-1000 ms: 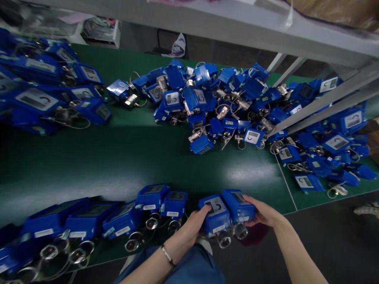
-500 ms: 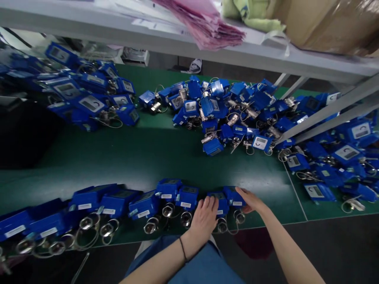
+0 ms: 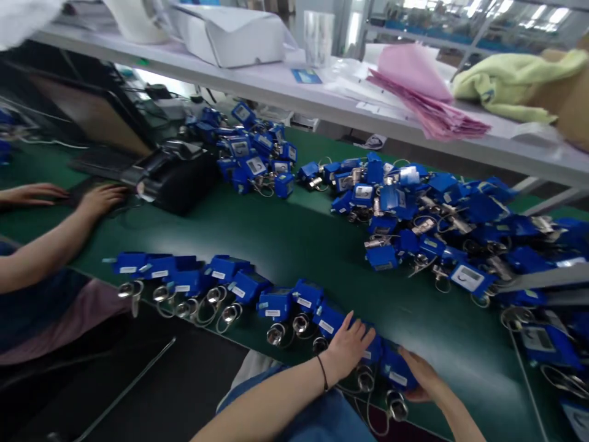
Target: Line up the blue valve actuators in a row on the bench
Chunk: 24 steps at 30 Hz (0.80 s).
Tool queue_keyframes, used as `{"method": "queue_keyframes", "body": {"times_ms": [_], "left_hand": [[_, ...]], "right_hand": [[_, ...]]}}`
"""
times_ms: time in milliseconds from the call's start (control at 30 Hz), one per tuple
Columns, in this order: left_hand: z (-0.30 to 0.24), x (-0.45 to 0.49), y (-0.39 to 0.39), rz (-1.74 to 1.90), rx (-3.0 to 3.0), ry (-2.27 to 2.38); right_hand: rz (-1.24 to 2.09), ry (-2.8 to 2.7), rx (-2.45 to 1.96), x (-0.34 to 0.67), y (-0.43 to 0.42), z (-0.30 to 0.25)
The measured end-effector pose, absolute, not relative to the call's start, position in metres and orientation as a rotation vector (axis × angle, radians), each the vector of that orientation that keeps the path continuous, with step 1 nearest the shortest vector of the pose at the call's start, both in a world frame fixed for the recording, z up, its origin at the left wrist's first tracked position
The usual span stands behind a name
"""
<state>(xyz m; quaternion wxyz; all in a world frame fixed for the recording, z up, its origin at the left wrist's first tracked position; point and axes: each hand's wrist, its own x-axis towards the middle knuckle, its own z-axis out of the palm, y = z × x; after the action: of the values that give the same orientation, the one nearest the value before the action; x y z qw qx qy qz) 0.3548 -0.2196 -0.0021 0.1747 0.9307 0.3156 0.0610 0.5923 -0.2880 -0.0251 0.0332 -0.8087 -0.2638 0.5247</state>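
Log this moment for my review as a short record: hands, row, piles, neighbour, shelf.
Left hand: over the second blue meter from the row's right end; closure unclear
Right hand: at the outer side of the end meter
Row: blue meters along the near table edge, metal fittings toward the person
Piles: jumbled meters farther back on the green table
Neighbour: co-worker's hands near a laptop
Shelf: pink sheets, yellow-green cloth, white box
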Motion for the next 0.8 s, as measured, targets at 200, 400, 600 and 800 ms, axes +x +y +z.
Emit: {"method": "queue_keyframes", "body": {"times_ms": [200, 400, 600, 800], "left_hand": [[0.025, 0.268, -0.221, 0.335, 2.414, 1.042], [0.023, 0.164, -0.235, 0.39, 2.162, 1.759], [0.01, 0.088, -0.259, 0.387, 1.99, 2.121], [-0.002, -0.003, -0.303, 0.503, 1.839, 2.39]], "right_hand": [[0.768, -1.721, -2.574, 0.557, -0.231, -0.013], [0.728, -2.161, -1.997, 0.416, -0.176, 0.005], [0.484, -2.398, -2.019, 0.335, -0.158, -0.01], [0.428, -2.278, -2.081, 0.335, -0.148, -0.039]]}}
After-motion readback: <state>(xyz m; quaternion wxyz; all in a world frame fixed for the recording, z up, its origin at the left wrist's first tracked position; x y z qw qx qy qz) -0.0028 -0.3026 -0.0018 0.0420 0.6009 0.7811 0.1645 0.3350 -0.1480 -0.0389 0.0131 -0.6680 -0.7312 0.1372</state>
